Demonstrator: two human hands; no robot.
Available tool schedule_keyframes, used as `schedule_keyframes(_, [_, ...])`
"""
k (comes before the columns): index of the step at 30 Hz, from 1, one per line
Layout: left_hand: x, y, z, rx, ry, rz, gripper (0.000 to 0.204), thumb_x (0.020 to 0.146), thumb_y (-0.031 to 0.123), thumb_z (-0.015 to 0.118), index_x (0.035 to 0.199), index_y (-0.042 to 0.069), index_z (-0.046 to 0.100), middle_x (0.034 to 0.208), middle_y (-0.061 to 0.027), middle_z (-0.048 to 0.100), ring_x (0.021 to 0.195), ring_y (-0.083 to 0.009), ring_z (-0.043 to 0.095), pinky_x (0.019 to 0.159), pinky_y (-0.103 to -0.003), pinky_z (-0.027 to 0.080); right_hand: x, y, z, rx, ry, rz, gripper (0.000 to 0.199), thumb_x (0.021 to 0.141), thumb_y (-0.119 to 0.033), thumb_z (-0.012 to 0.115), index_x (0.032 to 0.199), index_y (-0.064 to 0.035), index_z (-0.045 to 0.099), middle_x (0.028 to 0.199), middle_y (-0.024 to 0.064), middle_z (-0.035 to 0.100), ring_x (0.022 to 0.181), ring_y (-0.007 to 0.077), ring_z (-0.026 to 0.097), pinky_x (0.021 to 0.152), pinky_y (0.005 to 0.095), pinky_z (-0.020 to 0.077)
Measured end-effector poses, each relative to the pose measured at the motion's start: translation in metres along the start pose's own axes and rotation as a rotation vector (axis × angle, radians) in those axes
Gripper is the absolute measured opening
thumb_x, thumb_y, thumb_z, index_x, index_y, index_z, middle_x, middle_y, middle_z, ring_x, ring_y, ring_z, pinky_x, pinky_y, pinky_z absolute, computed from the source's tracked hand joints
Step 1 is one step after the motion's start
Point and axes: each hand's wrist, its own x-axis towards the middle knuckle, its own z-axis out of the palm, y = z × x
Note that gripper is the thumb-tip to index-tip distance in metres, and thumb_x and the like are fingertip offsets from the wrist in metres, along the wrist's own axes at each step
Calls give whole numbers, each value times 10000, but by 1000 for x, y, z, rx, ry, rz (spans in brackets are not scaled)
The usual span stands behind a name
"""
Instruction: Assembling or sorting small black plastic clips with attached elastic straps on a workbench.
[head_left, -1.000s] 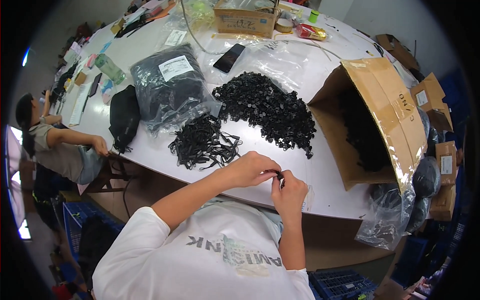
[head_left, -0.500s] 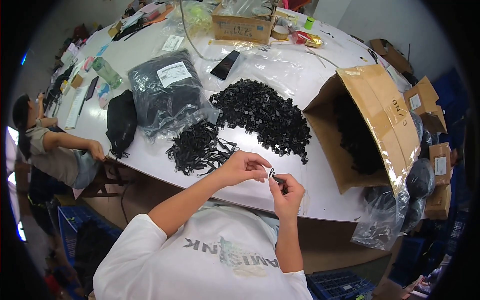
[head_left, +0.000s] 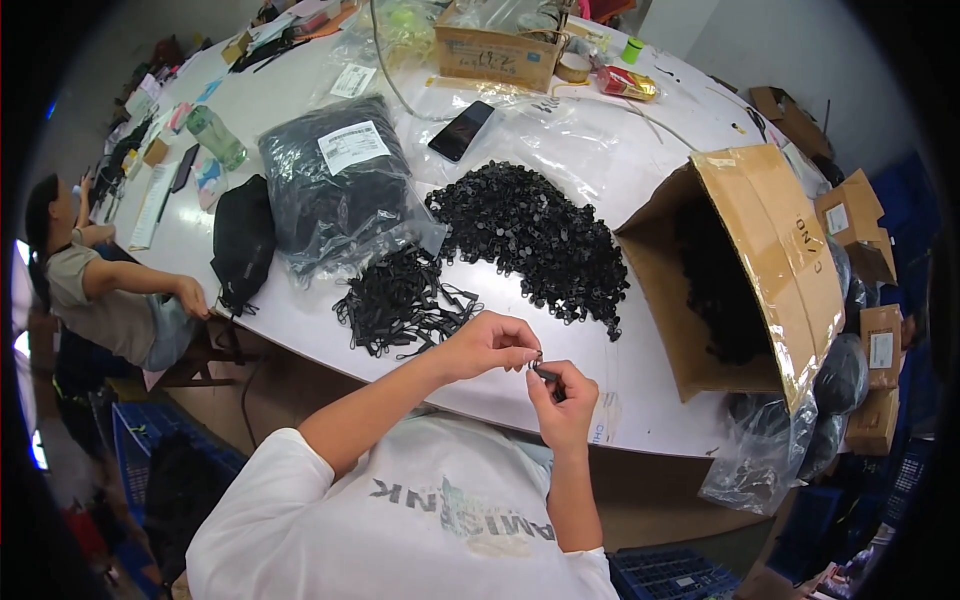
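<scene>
Just past the front edge of the table, my hands meet over a small black cord-loop pull (head_left: 547, 375). My right hand (head_left: 567, 405) is closed round its dark body, with the thin loop sticking up between thumb and forefinger. The thumb and forefinger of my left hand (head_left: 490, 345) pinch at the tip of that loop; any smaller part between them is hidden. Beyond my left hand lies a loose heap of similar black cord-loop pulls (head_left: 390, 300). Farther off spreads a larger heap of small flat black pieces (head_left: 530, 240).
A clear bag of black goods (head_left: 335, 190) lies behind the loops, beside a black pouch (head_left: 243, 240). On the right an open carton (head_left: 790, 240) lies on its side with black contents. A phone (head_left: 462, 131) rests farther back. Another person (head_left: 110, 290) sits at the left.
My left fingers have come together at the loop's tip, where they were apart from it before. My right hand has shifted slightly left and down. The view has moved a little.
</scene>
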Motion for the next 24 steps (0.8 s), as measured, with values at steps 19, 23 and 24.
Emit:
schedule_keyframes(19, [73, 74, 25, 660, 173, 646, 94, 759, 25, 683, 834, -11, 638, 750, -103, 630, 652, -188, 631, 598, -261, 501, 66, -28, -17, -284, 334, -513, 136, 695, 24, 702, 790, 8, 606, 564, 15, 542, 423, 63, 425, 411, 205, 329])
schedule_keyframes(23, [73, 83, 10, 712, 294, 721, 139, 726, -34, 672, 857, 12, 685, 739, -91, 676, 650, -182, 669, 581, -258, 509, 93, -36, -3, -335, 349, -627, 142, 707, 35, 704, 808, 13, 607, 579, 28, 543, 429, 67, 432, 405, 213, 332])
schedule_keyframes(24, [73, 86, 5, 724, 333, 777, 167, 719, -42, 669, 872, 20, 692, 740, -93, 682, 653, -186, 677, 589, -262, 517, 98, -38, 2, -330, 344, -631, 142, 707, 35, 704, 808, 13, 607, 579, 28, 543, 429, 67, 432, 405, 213, 332])
